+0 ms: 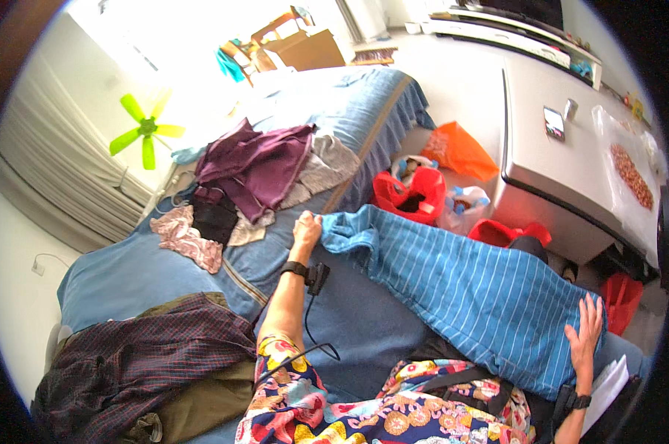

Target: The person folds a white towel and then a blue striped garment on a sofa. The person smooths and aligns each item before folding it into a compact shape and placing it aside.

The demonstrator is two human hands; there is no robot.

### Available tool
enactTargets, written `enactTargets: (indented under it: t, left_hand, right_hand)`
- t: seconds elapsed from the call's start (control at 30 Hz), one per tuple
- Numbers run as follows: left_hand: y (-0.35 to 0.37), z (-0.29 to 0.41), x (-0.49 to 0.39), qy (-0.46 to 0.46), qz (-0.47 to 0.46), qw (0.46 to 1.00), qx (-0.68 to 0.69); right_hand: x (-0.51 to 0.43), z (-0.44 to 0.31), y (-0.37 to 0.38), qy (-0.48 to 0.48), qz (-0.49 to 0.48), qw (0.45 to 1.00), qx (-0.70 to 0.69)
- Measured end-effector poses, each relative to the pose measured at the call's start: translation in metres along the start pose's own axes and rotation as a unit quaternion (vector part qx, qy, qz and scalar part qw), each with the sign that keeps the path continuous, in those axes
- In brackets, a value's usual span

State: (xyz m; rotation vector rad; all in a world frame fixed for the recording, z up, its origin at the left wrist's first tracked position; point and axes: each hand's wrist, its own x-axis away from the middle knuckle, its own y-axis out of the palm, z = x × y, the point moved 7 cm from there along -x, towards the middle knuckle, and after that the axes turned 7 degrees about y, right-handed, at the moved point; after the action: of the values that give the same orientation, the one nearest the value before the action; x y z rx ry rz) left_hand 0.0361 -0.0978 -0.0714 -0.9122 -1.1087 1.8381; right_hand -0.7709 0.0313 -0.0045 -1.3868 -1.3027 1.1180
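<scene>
A blue garment with white stripes (467,277) stretches from the bed's middle across to my right side, passing over my lap. Its bunched end is gripped by my left hand (306,230). At the wide end, my right hand (585,333) lies on the cloth with the fingers spread. Beyond my left hand is a pile with a purple garment (256,166), a grey garment (326,166), a black piece of clothing (215,219) and a pale pink garment (190,236). Left of my body lies a dark checked shirt (156,355) over an olive garment (206,399).
The blue bedspread (345,311) covers the couch or bed. To the right, red bags (412,191) and an orange bag (459,150) stand on the floor beside a white table (562,166) bearing a phone (554,123). A green-bladed fan (147,127) stands behind the clothes. A cable (312,349) trails from my left wrist.
</scene>
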Motion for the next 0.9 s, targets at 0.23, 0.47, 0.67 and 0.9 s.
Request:
enactTargets:
  t: [0.23,0.47,0.67,0.9]
  left_hand:
    - [-0.019,0.022,0.004,-0.05,-0.058,0.997,-0.008]
    - [-0.034,0.022,0.012,-0.099,-0.035,0.994,0.042]
    - [-0.017,0.001,-0.002,-0.03,-0.021,0.997,0.063]
    - [-0.016,-0.005,-0.004,0.029,0.02,0.995,0.091]
  right_hand:
    - [0.003,0.003,0.001,-0.012,0.02,1.0,0.014]
    - [0.005,0.002,0.0,0.005,0.014,1.0,0.001]
    - [0.005,-0.003,-0.003,-0.013,0.024,0.999,-0.025]
    - [0.001,0.002,0.003,-0.029,0.027,0.999,0.013]
